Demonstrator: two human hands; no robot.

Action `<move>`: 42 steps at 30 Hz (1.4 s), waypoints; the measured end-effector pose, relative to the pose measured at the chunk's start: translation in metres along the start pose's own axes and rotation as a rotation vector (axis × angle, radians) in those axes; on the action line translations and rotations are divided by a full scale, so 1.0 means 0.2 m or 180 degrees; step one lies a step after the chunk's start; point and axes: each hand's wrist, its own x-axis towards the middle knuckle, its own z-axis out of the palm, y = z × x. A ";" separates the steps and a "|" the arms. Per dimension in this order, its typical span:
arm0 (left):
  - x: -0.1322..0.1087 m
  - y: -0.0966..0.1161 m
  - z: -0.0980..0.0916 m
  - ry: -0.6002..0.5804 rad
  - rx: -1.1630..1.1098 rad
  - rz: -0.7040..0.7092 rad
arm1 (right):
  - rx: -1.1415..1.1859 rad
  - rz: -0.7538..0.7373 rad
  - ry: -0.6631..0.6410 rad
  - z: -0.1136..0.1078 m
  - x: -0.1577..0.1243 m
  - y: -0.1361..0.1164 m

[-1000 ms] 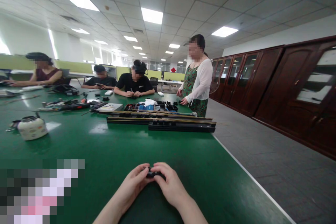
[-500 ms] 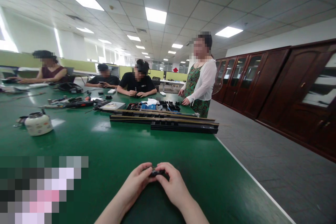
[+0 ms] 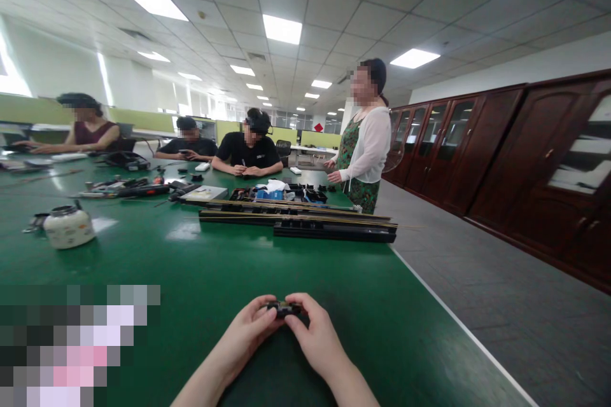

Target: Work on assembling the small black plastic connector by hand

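Both of my hands meet low in the middle of the head view, over the green table (image 3: pixel 205 267). My left hand (image 3: pixel 248 327) and my right hand (image 3: pixel 312 334) pinch a small black part (image 3: pixel 283 309) between thumbs and fingertips, one hand at each end. The fingers are curled round it, and the part is held just above the table top. Most of the part is hidden by my fingers.
Long black rails (image 3: pixel 296 221) lie across the table ahead. A white jar (image 3: pixel 67 227) stands at the left. Tools and trays (image 3: pixel 277 193) lie further back. Three people sit at the far side; another person (image 3: pixel 363 140) stands by the table's right edge. Wooden cabinets (image 3: pixel 525 159) line the right wall.
My hands have stayed in place and turned the small black part slightly, so more of it shows between the fingers. The standing person has shifted a little.
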 end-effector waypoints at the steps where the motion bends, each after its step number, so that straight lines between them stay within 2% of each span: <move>1: 0.00 0.00 0.00 -0.0011 0.0036 0.0027 | 0.0030 0.0018 0.0010 0.00 0.00 0.00; 6: 0.00 0.00 -0.01 -0.0011 0.0114 0.0162 | 0.0189 0.0141 0.0049 0.00 0.00 -0.01; 13: 0.00 0.01 -0.01 0.0011 0.0129 0.0150 | 0.0392 0.0253 0.0061 0.01 0.00 0.04; 20: 0.00 0.01 -0.01 0.0022 0.0064 0.0169 | 0.0355 0.0135 -0.0100 0.01 0.01 0.02; 27: 0.02 -0.01 -0.01 0.0209 0.0104 0.0231 | 0.0356 0.0027 -0.0104 0.01 0.02 0.03; 38: 0.01 -0.01 -0.02 0.0159 0.0110 0.0158 | 0.0153 -0.0064 -0.0137 -0.01 0.01 0.00; 42: 0.01 -0.01 -0.02 0.0089 0.0259 0.0170 | 0.0258 0.0033 -0.0126 0.00 0.01 0.00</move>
